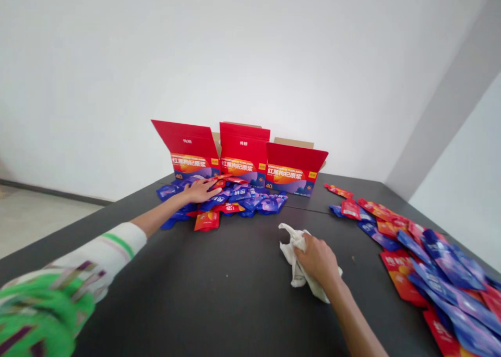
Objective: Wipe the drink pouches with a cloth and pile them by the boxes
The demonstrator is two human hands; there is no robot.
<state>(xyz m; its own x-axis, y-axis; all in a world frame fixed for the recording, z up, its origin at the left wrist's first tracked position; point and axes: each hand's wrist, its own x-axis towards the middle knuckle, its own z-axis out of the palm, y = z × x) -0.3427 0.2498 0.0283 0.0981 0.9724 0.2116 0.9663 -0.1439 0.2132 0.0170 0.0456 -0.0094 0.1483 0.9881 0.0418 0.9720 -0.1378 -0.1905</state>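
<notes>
Held white cloth (298, 276) in right grip (319, 258), front-right of middle box (243, 164); spread left grip (199, 191) on pouch pile (242, 196) before it; perhaps risked slide by pushing.

From my end I read 红黑枸杞原浆 across three fronts: left box (195, 165), middle box (241, 168), right box (290, 177). 纯耕 in white on the left flap (183, 133) and middle flap (245, 136). Number 40 at lower left of left box and right box. Small Latin lettering above the name: too fine for me. Blue pouch (239, 193) in the heap: 纯耕, faint. Right-hand pouches (403, 278): print blurred, reading uncertain.
</notes>
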